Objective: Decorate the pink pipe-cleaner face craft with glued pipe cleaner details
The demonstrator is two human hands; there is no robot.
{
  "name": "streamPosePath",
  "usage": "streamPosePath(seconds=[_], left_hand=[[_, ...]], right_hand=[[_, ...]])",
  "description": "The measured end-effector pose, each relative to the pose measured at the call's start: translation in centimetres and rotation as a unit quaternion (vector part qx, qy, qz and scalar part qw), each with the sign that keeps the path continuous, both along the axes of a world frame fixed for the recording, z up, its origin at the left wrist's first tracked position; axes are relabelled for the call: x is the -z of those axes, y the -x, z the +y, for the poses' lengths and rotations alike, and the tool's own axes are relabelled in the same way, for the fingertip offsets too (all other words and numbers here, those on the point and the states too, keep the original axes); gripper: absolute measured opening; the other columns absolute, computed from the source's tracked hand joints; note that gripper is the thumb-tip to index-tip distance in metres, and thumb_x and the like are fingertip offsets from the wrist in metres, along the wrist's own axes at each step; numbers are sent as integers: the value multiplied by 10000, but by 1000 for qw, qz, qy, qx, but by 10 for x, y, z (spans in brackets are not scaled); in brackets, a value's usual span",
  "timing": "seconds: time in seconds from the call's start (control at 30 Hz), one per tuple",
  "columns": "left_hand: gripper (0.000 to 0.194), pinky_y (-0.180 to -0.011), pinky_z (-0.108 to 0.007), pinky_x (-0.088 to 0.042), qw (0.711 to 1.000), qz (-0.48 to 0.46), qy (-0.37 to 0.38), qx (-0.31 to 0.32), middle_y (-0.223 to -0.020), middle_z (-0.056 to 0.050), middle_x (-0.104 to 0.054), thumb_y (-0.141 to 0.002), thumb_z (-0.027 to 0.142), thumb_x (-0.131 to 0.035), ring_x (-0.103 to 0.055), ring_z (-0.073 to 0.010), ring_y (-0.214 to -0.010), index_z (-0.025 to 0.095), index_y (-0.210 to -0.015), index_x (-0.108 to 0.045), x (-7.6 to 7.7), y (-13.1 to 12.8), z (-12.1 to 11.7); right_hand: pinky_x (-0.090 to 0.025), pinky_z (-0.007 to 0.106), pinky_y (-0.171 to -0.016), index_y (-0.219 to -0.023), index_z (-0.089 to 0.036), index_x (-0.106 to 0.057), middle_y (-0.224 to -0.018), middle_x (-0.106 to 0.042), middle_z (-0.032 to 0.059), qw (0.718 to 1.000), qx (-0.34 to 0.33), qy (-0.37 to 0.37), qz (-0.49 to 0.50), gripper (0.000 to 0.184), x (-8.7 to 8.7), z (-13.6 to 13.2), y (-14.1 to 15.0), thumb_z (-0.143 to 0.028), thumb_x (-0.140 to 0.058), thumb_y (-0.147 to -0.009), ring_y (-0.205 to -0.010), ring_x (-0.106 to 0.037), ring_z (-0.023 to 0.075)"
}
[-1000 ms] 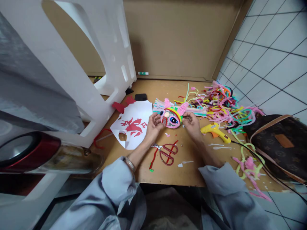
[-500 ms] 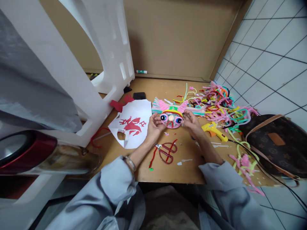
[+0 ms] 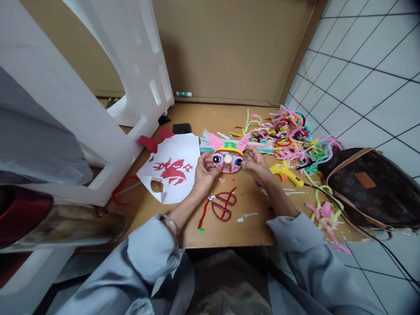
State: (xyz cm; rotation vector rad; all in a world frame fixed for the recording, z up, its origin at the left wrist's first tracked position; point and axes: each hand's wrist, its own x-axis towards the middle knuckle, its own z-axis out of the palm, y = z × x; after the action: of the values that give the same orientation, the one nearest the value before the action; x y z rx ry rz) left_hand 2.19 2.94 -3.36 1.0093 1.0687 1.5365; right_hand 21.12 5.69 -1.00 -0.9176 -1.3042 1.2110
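Note:
Between my two hands is a pipe-cleaner animal face with big blue-and-black eyes, pink ears, a pale round nose and a green and yellow band over the brow. My left hand grips its left edge with curled fingers. On the opposite edge, my right hand pinches the face beside the other eye. Behind it lies a bundle of pastel pipe cleaners. Red-handled scissors rest on the table nearer to me, close to a red pipe cleaner with a green tip.
White paper with a red cut-out lies left. At right are a yellow glue gun, tangled pipe cleaners and a brown handbag. A white plastic frame stands left; a board closes the back.
The whole view has shifted, so the table's contents appear slightly further left and higher. Both hands keep their hold on the face, which looks about the same.

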Motion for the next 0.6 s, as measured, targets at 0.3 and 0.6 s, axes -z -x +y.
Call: streamPosePath(seconds=[0.3,0.6], left_hand=[[611,-713,-249,-509,1000,8,1,5,-939,7,-574,-572,230,-796,-579,-106,-771,225,-1113,-514,-1,-1,-1],[629,-728,-242,-499,1000,-1,3,-1,-929,15,-568,-569,225,-805,-567,-98,-763,207,-1135,-532,-1,-2,-2]], right_hand=[[-447,449,-1103,-1073,-274,-525,-1184,-671,62,1000,9,-2,-18,627,4,3,0,-418,-810,-534,-1182,-616,266],[-450,408,-1069,-1038,-280,-560,-1116,-669,20,999,-19,4,41,494,-3,-2,1,-281,-755,-583,-1139,-612,231]])
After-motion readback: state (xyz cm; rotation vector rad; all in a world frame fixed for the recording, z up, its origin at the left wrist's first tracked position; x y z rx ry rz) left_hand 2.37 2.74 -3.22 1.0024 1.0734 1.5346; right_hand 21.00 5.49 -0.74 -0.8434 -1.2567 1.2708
